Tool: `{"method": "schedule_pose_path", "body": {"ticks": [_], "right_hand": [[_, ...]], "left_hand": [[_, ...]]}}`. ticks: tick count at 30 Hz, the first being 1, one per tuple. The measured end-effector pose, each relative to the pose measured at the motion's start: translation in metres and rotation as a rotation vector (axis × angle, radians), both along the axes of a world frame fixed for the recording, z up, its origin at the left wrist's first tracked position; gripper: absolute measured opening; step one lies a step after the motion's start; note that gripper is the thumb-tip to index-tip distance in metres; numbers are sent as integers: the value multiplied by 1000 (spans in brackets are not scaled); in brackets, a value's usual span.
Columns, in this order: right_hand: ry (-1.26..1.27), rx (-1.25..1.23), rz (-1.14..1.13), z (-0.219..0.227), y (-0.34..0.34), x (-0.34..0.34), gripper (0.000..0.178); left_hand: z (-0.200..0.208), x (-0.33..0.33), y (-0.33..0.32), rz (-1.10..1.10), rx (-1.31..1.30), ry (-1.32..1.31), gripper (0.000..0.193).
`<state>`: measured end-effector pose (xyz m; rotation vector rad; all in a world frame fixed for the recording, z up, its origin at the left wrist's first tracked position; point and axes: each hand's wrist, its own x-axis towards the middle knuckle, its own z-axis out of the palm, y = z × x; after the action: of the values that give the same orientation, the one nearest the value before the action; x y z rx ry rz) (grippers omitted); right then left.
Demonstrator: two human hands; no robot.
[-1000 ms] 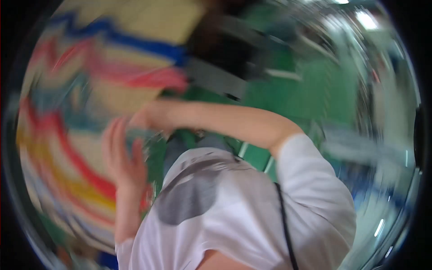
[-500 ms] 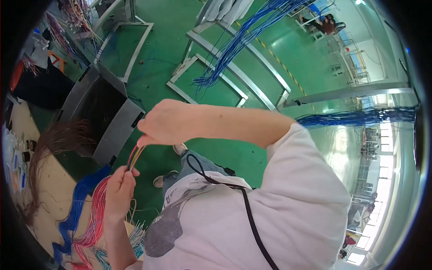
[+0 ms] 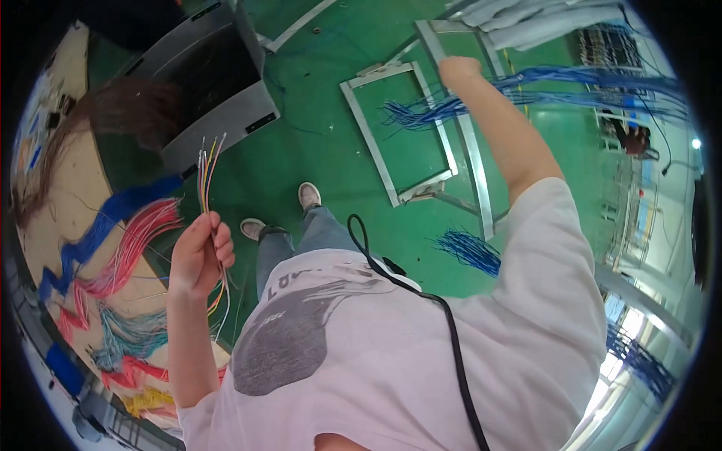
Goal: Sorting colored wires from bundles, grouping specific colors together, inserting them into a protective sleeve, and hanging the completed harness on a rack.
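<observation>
My left hand (image 3: 199,252) is closed around a small bundle of coloured wires (image 3: 207,177). Red, yellow, white and dark strands stand up from the fist, with bare or tipped ends fanned a little apart. Below the hand the same wires hang loose beside my wrist. My right hand (image 3: 459,71) is stretched far out to the upper right, over a metal frame (image 3: 470,161). Its fingers look curled in, and whatever they may hold is hidden. A hanging bundle of blue wires (image 3: 429,113) passes close by that hand and forearm.
A wooden bench (image 3: 94,173) on the left carries blue (image 3: 124,207), red-and-pink (image 3: 124,255) and teal wire bundles (image 3: 131,331). Brown wires (image 3: 135,109) hang toward a dark grey bin (image 3: 218,124). Another blue bundle (image 3: 470,250) is beside my right upper arm.
My right hand has left the upper end of the coloured wires and swung out to the upper right. My left hand still holds them, their ends now free. The view has shifted.
</observation>
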<state>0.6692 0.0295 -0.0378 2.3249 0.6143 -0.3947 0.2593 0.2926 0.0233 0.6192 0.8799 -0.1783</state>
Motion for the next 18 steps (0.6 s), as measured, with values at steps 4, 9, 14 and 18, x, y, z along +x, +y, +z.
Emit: {"method": "schedule_pose_path", "body": {"ticks": [4,9,14,18], "right_hand": [[130,27,117,-33,11,10,24],[189,37,166,-62,56,-28,24],[477,-353,27,-35,82,-44,18],[293,-303,-41,-44,27,-37,18]], "left_hand": [[-40,-10,7,209,-260,-48,17],[-69,-13,9,348,-407,2,18],[-74,-24,18,346,-424,14,17],[-79,-32,24,279,-498,0,16]]}}
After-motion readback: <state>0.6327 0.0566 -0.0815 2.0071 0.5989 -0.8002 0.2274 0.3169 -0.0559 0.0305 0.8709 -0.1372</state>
